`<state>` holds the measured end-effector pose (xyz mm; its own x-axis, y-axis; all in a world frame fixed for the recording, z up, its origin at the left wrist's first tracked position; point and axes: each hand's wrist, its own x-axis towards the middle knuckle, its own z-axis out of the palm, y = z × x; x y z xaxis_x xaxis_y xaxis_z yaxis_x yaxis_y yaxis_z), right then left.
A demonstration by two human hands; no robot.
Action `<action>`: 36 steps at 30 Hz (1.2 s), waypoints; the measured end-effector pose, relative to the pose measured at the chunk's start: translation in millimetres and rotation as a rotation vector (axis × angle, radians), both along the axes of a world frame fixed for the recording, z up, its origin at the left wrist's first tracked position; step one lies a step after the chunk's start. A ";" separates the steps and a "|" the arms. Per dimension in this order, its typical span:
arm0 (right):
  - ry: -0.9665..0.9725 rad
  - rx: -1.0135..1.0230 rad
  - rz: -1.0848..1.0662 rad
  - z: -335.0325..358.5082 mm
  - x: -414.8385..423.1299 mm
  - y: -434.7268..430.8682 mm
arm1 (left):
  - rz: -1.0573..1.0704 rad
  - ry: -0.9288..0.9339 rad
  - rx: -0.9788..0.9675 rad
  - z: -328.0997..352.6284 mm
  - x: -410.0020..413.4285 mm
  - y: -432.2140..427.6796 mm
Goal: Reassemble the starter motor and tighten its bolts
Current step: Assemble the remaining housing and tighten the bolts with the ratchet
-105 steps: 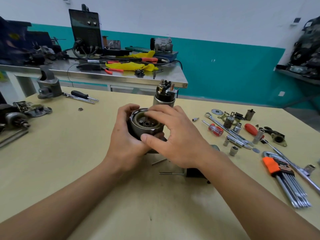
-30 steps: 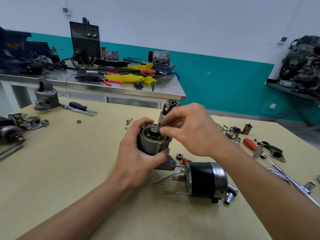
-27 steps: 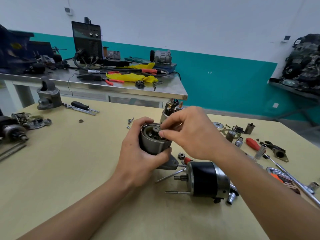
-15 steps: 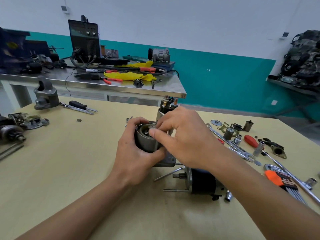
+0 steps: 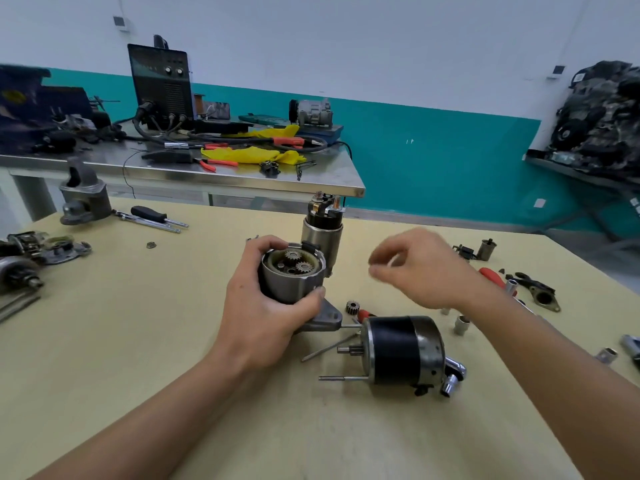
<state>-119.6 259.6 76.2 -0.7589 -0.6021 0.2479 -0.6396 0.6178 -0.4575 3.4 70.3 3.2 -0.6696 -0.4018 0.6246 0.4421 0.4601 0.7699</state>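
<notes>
My left hand [image 5: 263, 313] grips the starter's round metal gear housing [image 5: 292, 277], which stands upright on the table with its open top showing two small planet gears [image 5: 298, 260]. The solenoid [image 5: 322, 230] rises just behind it. My right hand [image 5: 415, 268] hovers to the right of the housing, blurred, its fingers loosely curled with nothing visible in them. One loose small gear [image 5: 352, 306] lies on the table beside the housing base. The black motor body [image 5: 401, 353] lies on its side in front, with long through bolts [image 5: 343, 377] sticking out to the left.
Sockets [image 5: 461, 324], a red-handled screwdriver [image 5: 493, 276] and small metal parts [image 5: 540, 295] lie at the right. At the far left are another starter's parts [image 5: 41, 249], a cast nose housing [image 5: 83, 199] and a black-handled screwdriver [image 5: 152, 216]. A steel bench [image 5: 242, 181] stands behind.
My right hand has lifted off the housing's open top and moved right, uncovering two gears seated inside. My left hand keeps its grip on the housing.
</notes>
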 end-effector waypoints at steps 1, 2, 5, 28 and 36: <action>-0.085 0.130 -0.007 -3.3 -2.4 -1.4 | 0.001 0.002 -0.002 0.5 -0.3 0.2; -0.134 0.211 -0.006 -7.5 -3.8 -4.8 | 0.002 0.007 -0.006 1.1 -0.3 0.4; -0.125 0.311 0.008 -9.1 -0.5 -24.3 | 0.002 0.011 -0.025 2.2 -0.2 1.5; -0.005 0.528 0.082 -31.1 -14.6 -57.3 | -0.003 0.019 -0.017 0.5 -0.5 -0.5; -0.010 -0.186 0.251 39.2 26.1 -22.8 | 0.005 -0.019 0.031 -0.9 -1.5 1.8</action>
